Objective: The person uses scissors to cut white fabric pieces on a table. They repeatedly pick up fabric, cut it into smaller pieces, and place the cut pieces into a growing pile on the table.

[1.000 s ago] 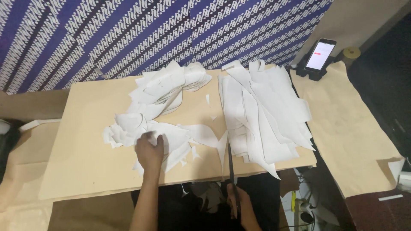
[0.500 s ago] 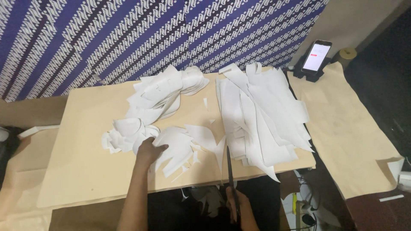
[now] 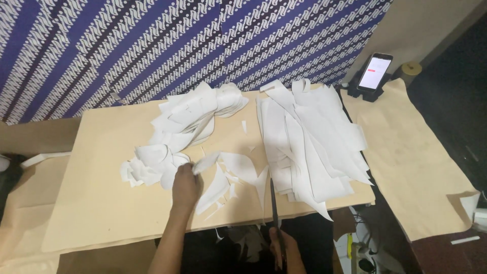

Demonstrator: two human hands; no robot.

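Observation:
My left hand (image 3: 185, 185) rests on the tan board (image 3: 101, 203) and pinches a curved white paper piece (image 3: 205, 162) at its edge. Around it lie loose white paper offcuts (image 3: 238, 172). My right hand (image 3: 284, 248) sits at the board's near edge, closed on the handles of dark scissors (image 3: 274, 203) whose blades point away from me, between the offcuts and a tall stack of white paper sheets (image 3: 309, 137). A heap of cut white pieces (image 3: 187, 122) lies beyond my left hand.
A blue and white patterned cloth (image 3: 152, 45) hangs behind the board. A phone (image 3: 374, 72) with a lit screen stands at the back right, beside a tape roll (image 3: 411, 71). Brown paper (image 3: 411, 157) covers the surface to the right. A power strip (image 3: 357, 253) lies below.
My left hand has slid right from the small pile towards the loose offcuts and has picked up the edge of a curved piece. The scissors stay in place.

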